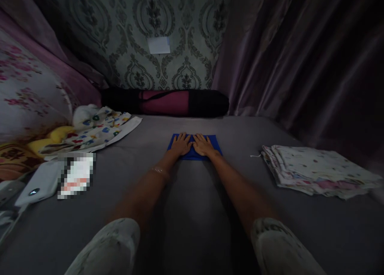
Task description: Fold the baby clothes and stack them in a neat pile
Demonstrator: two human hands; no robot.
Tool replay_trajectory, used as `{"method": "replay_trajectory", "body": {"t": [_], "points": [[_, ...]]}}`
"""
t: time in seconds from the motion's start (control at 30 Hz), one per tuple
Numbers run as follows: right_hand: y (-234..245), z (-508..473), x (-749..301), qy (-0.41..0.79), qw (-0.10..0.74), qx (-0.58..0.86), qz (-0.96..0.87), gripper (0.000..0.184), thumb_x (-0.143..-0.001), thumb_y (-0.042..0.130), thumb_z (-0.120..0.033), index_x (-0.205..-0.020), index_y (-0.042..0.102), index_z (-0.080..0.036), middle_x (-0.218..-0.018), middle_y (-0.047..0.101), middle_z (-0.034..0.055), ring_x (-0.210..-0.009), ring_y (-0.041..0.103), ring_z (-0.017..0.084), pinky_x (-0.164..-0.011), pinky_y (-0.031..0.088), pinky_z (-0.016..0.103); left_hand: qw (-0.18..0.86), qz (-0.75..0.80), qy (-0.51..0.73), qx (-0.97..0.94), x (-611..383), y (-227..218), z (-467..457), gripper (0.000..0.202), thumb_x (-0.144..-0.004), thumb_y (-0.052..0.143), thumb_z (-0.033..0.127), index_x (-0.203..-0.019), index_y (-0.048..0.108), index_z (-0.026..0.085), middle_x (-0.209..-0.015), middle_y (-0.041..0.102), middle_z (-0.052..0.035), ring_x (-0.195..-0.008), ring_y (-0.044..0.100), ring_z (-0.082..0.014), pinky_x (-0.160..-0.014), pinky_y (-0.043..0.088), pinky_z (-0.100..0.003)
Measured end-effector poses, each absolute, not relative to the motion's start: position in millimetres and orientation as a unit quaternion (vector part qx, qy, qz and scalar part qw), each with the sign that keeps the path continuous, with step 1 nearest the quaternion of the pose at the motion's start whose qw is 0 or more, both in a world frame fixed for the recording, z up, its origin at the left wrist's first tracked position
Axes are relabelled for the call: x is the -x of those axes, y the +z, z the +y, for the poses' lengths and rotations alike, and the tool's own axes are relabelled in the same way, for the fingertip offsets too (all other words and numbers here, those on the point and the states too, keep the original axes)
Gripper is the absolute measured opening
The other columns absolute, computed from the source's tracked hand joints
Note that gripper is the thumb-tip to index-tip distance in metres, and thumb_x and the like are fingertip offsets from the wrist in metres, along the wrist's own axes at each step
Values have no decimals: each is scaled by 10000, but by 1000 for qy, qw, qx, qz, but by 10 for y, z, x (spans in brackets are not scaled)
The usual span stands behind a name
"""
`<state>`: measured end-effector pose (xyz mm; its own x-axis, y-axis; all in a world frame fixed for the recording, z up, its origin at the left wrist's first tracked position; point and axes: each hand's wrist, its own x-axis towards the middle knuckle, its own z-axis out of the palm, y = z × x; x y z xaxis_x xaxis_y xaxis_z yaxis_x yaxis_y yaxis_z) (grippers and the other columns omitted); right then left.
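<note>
A blue cloth (194,156), folded into a flat rectangle, lies on the grey bed sheet (192,211) ahead of me. My left hand (181,144) rests flat on its left half with the fingers stretched away from me. On the right half my right hand (203,144) lies flat in the same way, fingers apart. The two thumbs nearly meet near the cloth's middle. Both palms cover much of the cloth, so only its edges and corners show.
To the right sits a stack of folded printed cloths (318,167). A patterned cloth (102,127), yellow plush (57,135) and a white power bank (42,183) with a cable lie left. A long black and maroon bag (165,103) lies along the wall.
</note>
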<state>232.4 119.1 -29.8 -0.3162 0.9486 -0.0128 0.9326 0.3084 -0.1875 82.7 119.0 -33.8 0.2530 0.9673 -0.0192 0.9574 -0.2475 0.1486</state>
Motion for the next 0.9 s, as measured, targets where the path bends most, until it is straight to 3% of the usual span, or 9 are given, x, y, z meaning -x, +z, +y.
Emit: {"method": "replay_trajectory", "body": {"t": [0.13, 0.27, 0.5, 0.67, 0.9], "points": [[-291, 1178, -2432, 20, 112, 666, -737, 591, -983, 241, -332, -1503, 285, -55, -1583, 246, 144, -1458, 181, 264, -1171, 109, 475, 30, 647, 61, -760, -768, -360, 1170, 665, -976, 178, 503, -1500, 299, 113, -1573, 271, -160, -1464, 204, -297, -1176, 145, -508], [-393, 1155, -2518, 37, 95, 699, -708, 627, -980, 244, -362, -1476, 311, 16, -1560, 285, 184, -1438, 223, 295, -1153, 178, 450, 41, 658, 58, -750, -739, -467, 1161, 697, -969, 172, 517, -1512, 268, 91, -1579, 248, -168, -1465, 206, -290, -1178, 163, -491], [-459, 1226, -2550, 45, 99, 701, -705, 632, -973, 250, -377, -1481, 317, -7, -1559, 295, 171, -1438, 228, 289, -1160, 171, 422, 77, 652, 74, -751, -701, -457, 1195, 696, -959, 198, 543, -1512, 266, 126, -1589, 232, -146, -1470, 195, -275, -1172, 181, -504], [-334, 1216, -2692, 119, 96, 697, -700, 668, -991, 164, -431, -1514, 232, -20, -1590, 205, 174, -1466, 169, 275, -1173, 154, 447, 88, 661, 93, -740, -519, -353, 1081, 711, -960, 190, 567, -1506, 267, 118, -1585, 233, -164, -1472, 192, -274, -1171, 184, -503], [-432, 1002, -2769, 101, 79, 685, -717, 689, -993, 142, -445, -1521, 197, -6, -1597, 180, 167, -1474, 139, 256, -1185, 112, 441, 87, 653, 97, -746, -338, -501, 920, 718, -966, 167, 561, -1502, 271, 95, -1579, 246, -169, -1473, 196, -246, -1181, 153, -488]]}}
